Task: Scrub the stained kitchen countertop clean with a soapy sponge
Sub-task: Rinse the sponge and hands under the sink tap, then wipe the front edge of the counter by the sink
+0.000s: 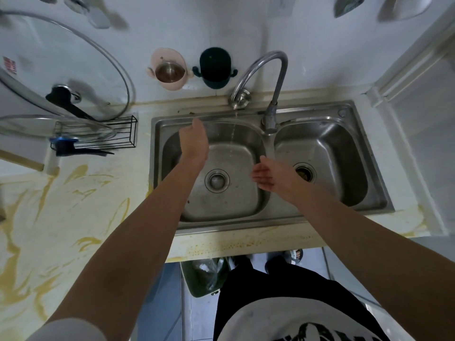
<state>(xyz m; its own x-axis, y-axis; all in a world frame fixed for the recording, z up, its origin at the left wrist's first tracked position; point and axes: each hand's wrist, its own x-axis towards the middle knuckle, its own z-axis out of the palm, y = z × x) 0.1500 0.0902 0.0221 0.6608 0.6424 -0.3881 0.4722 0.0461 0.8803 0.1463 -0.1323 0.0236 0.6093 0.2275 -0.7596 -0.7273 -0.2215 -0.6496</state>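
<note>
The pale countertop left of the sink is streaked with yellow-brown stains. A double steel sink lies ahead, and a thin stream of water runs from the curved faucet into the left basin. My left hand reaches over the back of that basin, fingers bent away from view, holding nothing I can see. My right hand hovers palm-up over the divider with straight fingers, empty. A dark green sponge sits in a wall holder above the sink.
A pink holder with a steel cup hangs beside the sponge. A glass pot lid leans on a black wire rack at the left. A bin with a bag stands below the counter edge, by my feet.
</note>
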